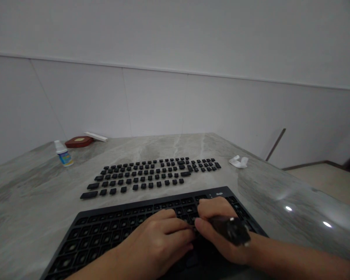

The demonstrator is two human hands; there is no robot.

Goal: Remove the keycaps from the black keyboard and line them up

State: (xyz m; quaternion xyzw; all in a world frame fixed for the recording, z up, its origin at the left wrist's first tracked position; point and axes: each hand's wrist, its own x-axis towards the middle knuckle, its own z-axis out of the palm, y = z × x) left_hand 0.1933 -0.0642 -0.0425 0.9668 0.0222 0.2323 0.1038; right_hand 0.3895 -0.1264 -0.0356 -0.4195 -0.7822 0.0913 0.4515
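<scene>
A black keyboard frame [105, 229] with its keycaps taken off lies near the table's front edge. My left hand [157, 243] rests on the frame, fingers curled toward the middle. My right hand [218, 229] is closed round a dark tool [231, 229] whose tip meets my left fingertips over the frame. The removed black keycaps [147, 175] lie in rows on the table just beyond the keyboard, set out in keyboard order.
On the grey marble table [32, 202], a small white bottle with a blue label [64, 154] stands at the far left. A round red-brown object [79, 141] and a white strip [96, 136] lie by the wall. A crumpled white piece [238, 161] sits at the right.
</scene>
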